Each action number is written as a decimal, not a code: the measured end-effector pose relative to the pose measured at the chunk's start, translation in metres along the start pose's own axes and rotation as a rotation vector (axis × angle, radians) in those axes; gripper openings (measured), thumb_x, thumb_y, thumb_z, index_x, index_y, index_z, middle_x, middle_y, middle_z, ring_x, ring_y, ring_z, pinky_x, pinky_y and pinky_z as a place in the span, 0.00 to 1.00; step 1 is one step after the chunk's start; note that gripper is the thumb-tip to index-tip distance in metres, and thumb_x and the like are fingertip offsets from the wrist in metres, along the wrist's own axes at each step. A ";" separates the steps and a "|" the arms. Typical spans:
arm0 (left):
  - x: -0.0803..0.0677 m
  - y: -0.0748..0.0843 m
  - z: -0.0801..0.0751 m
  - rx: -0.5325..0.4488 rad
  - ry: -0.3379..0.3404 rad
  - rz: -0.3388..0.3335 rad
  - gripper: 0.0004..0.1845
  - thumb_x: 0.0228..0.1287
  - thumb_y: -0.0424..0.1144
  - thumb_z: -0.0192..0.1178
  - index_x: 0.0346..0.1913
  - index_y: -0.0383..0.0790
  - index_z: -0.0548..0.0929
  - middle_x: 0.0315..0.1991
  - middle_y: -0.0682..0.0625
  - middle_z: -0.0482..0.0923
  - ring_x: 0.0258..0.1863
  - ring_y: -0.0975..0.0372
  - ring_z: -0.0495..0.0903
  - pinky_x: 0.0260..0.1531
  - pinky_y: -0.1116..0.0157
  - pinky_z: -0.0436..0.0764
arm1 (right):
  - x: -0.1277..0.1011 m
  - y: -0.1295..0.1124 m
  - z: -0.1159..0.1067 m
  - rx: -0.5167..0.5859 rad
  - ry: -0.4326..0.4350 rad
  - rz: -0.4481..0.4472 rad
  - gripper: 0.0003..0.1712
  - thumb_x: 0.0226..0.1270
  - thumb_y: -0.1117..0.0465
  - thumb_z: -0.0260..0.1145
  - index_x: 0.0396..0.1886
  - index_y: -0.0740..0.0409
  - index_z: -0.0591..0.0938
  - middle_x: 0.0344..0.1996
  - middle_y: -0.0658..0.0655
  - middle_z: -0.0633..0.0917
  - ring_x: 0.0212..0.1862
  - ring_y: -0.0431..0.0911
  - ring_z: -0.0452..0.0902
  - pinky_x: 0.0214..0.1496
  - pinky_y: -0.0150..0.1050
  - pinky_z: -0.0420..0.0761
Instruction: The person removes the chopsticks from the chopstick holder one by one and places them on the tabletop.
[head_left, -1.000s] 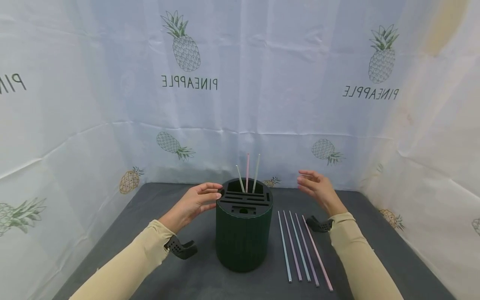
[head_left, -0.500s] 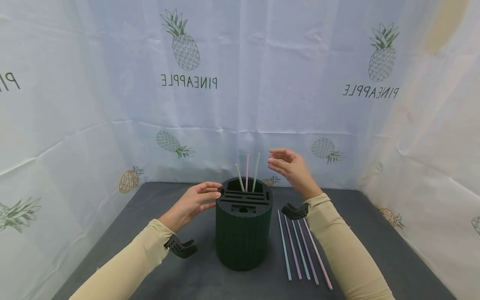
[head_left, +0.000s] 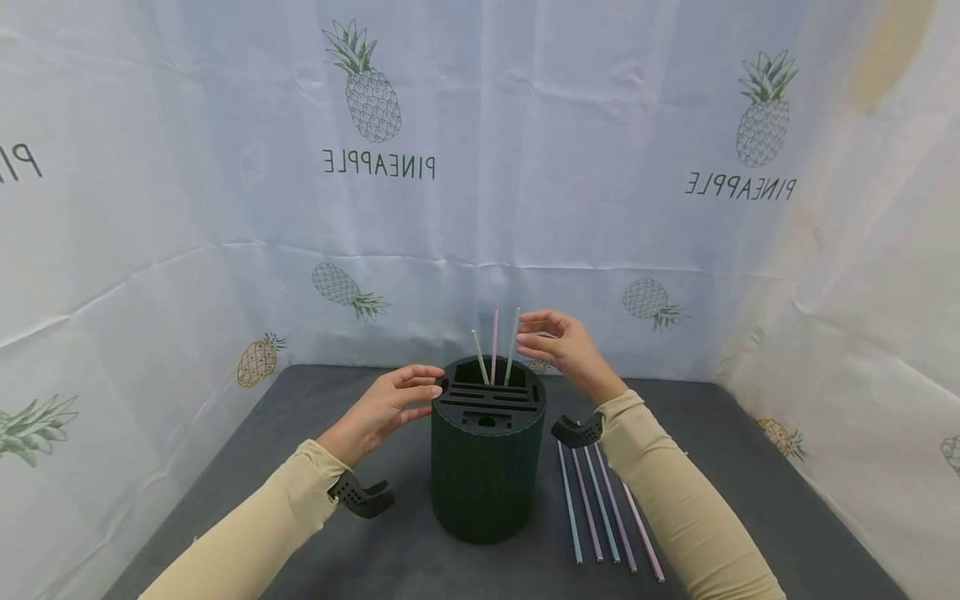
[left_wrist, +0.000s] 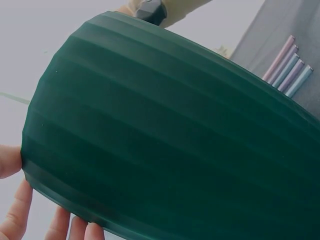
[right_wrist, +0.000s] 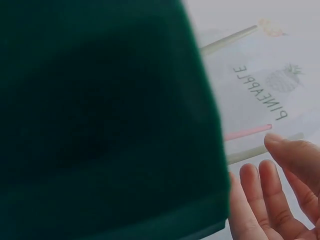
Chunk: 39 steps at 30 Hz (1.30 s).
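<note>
A dark green ribbed utensil holder [head_left: 486, 483] with a slotted black top stands upright on the table. Two pale green sticks [head_left: 513, 346] and a pink stick [head_left: 495, 343], thin like chopsticks, rise from its rear compartment. My left hand [head_left: 386, 408] touches the holder's left side near the rim with thumb and fingertips, as the left wrist view shows. My right hand [head_left: 561, 346] is at the right-hand green stick, thumb and fingers apart around it. In the right wrist view that green stick [right_wrist: 247, 154] passes behind the thumb tip; contact cannot be made out.
Several blue, purple and pink sticks [head_left: 602, 508] lie side by side right of the holder, partly under my right forearm. The dark grey table [head_left: 360, 554] is enclosed by a pale curtain [head_left: 570, 208] with pineapple prints.
My right hand has moved left from above the right side of the table to the right-hand green stick in the holder. The left hand has stayed at the holder's rim.
</note>
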<state>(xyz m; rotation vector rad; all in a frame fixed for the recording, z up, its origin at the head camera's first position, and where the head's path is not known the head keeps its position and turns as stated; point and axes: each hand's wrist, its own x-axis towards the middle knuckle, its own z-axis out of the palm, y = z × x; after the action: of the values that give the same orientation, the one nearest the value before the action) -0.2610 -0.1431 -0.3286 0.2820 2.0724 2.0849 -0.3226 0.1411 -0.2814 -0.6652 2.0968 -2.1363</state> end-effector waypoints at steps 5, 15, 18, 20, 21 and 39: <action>-0.001 0.000 0.000 -0.002 -0.001 0.003 0.22 0.65 0.36 0.62 0.62 0.38 0.75 0.63 0.42 0.68 0.62 0.53 0.70 0.64 0.50 0.72 | 0.000 0.000 0.002 -0.035 -0.018 0.023 0.26 0.65 0.72 0.64 0.61 0.73 0.69 0.50 0.60 0.75 0.48 0.45 0.81 0.57 0.42 0.81; -0.001 0.000 0.000 0.000 -0.005 0.004 0.23 0.65 0.36 0.62 0.62 0.37 0.74 0.64 0.42 0.68 0.63 0.52 0.69 0.64 0.50 0.71 | 0.002 0.004 0.002 -0.078 -0.027 0.058 0.23 0.64 0.71 0.65 0.58 0.69 0.72 0.53 0.62 0.76 0.49 0.49 0.82 0.54 0.43 0.83; -0.001 0.000 0.000 0.003 -0.008 0.006 0.23 0.65 0.36 0.62 0.62 0.37 0.74 0.64 0.42 0.68 0.63 0.52 0.69 0.64 0.50 0.71 | 0.003 0.006 0.002 -0.103 -0.025 0.061 0.22 0.63 0.71 0.66 0.56 0.68 0.73 0.53 0.61 0.77 0.47 0.47 0.82 0.53 0.42 0.83; -0.001 -0.001 0.000 0.003 -0.009 0.007 0.23 0.65 0.36 0.62 0.62 0.37 0.74 0.64 0.42 0.68 0.63 0.52 0.69 0.64 0.50 0.71 | 0.003 0.006 0.003 -0.119 -0.024 0.059 0.21 0.63 0.71 0.66 0.56 0.68 0.74 0.54 0.61 0.77 0.46 0.45 0.82 0.53 0.42 0.83; -0.001 -0.001 0.000 0.002 -0.008 0.007 0.23 0.66 0.36 0.62 0.62 0.37 0.74 0.63 0.42 0.68 0.64 0.52 0.69 0.64 0.50 0.71 | 0.003 0.006 0.003 -0.122 -0.022 0.060 0.21 0.63 0.71 0.66 0.55 0.68 0.74 0.54 0.60 0.77 0.46 0.45 0.82 0.53 0.42 0.83; -0.001 -0.001 -0.001 0.004 -0.016 0.008 0.23 0.66 0.37 0.61 0.62 0.37 0.74 0.64 0.42 0.67 0.64 0.52 0.68 0.64 0.50 0.71 | -0.010 -0.065 -0.030 0.288 0.226 -0.410 0.18 0.62 0.76 0.64 0.50 0.59 0.81 0.39 0.54 0.83 0.43 0.45 0.84 0.46 0.39 0.86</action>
<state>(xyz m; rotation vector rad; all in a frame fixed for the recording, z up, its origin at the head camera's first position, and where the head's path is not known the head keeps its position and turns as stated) -0.2604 -0.1438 -0.3294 0.3069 2.0698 2.0761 -0.3088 0.1769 -0.2199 -0.9192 1.8081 -2.7827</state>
